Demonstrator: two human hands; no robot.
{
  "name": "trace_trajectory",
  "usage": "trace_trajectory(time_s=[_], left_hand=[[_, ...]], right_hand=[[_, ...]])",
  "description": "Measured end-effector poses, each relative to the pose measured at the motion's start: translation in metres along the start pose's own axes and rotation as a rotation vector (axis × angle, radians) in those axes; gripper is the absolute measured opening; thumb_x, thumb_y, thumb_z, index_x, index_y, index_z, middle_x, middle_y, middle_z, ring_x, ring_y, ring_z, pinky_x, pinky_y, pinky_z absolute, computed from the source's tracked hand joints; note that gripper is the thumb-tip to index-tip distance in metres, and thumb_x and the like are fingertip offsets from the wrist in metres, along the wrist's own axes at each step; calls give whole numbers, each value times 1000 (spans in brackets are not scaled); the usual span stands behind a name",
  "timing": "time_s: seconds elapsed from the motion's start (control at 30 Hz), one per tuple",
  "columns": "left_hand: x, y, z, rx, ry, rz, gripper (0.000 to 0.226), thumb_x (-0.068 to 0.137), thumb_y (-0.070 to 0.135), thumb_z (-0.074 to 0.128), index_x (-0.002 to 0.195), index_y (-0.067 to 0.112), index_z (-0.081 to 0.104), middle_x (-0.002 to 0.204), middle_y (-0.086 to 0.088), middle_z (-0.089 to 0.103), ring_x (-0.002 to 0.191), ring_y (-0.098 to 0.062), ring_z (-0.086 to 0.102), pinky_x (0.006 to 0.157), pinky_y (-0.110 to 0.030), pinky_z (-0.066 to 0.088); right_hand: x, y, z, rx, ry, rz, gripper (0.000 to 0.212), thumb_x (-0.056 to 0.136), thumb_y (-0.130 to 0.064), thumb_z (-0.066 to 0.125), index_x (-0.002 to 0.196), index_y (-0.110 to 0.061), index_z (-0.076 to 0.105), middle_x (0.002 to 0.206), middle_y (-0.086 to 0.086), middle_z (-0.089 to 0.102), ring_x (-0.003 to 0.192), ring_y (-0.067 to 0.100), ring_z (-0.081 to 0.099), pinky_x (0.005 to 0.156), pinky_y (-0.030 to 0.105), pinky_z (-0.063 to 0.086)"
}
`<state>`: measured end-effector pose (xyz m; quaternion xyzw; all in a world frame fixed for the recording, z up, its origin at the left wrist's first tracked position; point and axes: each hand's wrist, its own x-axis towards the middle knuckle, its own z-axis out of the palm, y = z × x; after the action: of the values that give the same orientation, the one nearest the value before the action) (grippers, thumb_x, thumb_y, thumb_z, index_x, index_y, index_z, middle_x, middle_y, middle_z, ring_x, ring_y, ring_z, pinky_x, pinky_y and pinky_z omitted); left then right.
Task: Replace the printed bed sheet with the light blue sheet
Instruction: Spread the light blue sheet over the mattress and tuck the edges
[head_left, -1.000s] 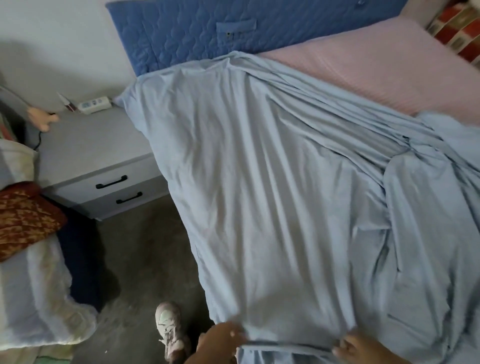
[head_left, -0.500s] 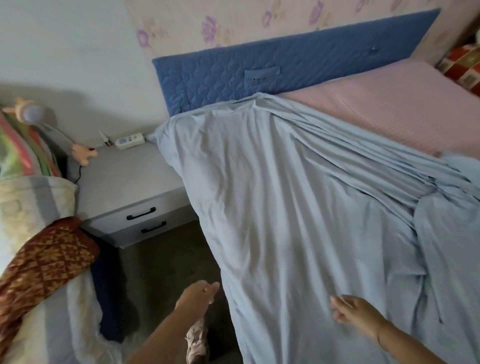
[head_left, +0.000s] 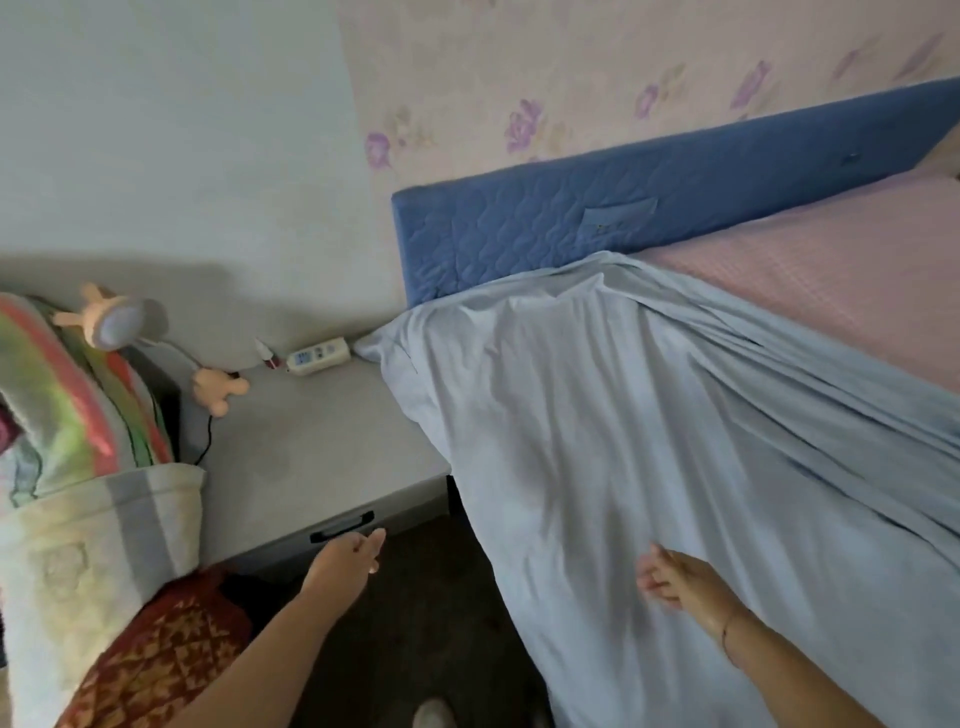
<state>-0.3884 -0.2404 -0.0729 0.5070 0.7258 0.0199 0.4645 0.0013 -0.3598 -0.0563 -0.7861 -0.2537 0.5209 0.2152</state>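
- The blue sheet (head_left: 649, 441) lies over the left part of the bed and hangs down its left side. Its far corner sits by the headboard (head_left: 623, 218).
- On the right the pink mattress (head_left: 841, 270) is bare, and folds run diagonally there, so that side probably needs pulling across.
- The left hand (head_left: 348, 558) is over the floor gap by the nightstand (head_left: 311, 452), fingers relaxed and apart, holding nothing.
- The right hand (head_left: 670, 577) hovers at the sheet's near part, fingers loosely curled and empty. Whether it touches the cloth can't be told.
- The patterned red cloth (head_left: 156, 665) piled at the near left may be the printed sheet, set aside out of the way.
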Motion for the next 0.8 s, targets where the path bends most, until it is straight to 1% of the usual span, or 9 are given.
trace_trajectory(time_s=[0.1,0.17,0.23,0.33,0.47,0.57,0.63,0.7,0.8], left_hand=[[43,32,-21,39,16,19,40,102,38,43,87,8,64,88,-8,66,82,-23,60,81,-35,45],[73,56,-20,52,19,14,41,102,38,43,89,4,63,91,-13,65,84,-27,60,79,-36,43],[99,89,-21,55,30,30,41,102,36,44,86,1,60,87,-14,62,79,-26,55,73,-33,38],[135,138,-19,61,58,84,34,101,34,48,84,6,56,78,-7,55,75,-24,51,68,-34,35],[178,208,-7,28,53,191,17,98,34,54,97,18,59,93,-2,62,91,-22,56,79,-30,38],[211,265,13,44,46,349,23,96,38,55,110,21,63,103,2,64,98,-19,60,88,-34,46],[235,305,29,96,33,448,30,97,38,54,119,20,63,113,0,64,104,-20,60,95,-39,47],[260,345,48,156,28,532,34,97,37,55,124,18,62,120,-2,63,111,-22,60,98,-41,46],[294,406,82,296,19,690,37,99,34,52,131,17,59,132,-4,58,120,-22,54,106,-36,38]], right_hand=[[37,-52,-16,31,77,-42,30,99,-32,50,89,-10,67,86,13,70,80,22,66,69,23,47],[73,-75,-29,5,104,-64,33,97,-31,54,80,-7,67,84,20,70,77,24,64,74,29,49],[106,-96,-45,-43,150,-83,35,96,-30,56,74,-5,66,79,19,69,78,28,62,80,35,47],[156,-135,-67,-71,186,-85,39,96,-31,57,83,5,66,84,17,69,84,29,63,84,36,48],[223,-181,-101,-121,247,-74,40,97,-32,53,75,1,62,77,17,65,80,34,61,73,35,46],[270,-211,-136,-101,321,-84,41,95,-31,56,79,6,63,83,27,67,86,41,65,78,37,47],[293,-224,-162,-102,371,-83,34,94,-31,59,72,-6,61,78,18,65,82,35,64,78,34,45],[314,-233,-191,-140,397,-64,26,93,-33,59,78,-12,62,82,11,62,83,27,59,80,33,43],[337,-231,-231,-143,459,-31,24,87,-30,68,96,-8,68,97,9,65,92,25,59,87,35,47]])
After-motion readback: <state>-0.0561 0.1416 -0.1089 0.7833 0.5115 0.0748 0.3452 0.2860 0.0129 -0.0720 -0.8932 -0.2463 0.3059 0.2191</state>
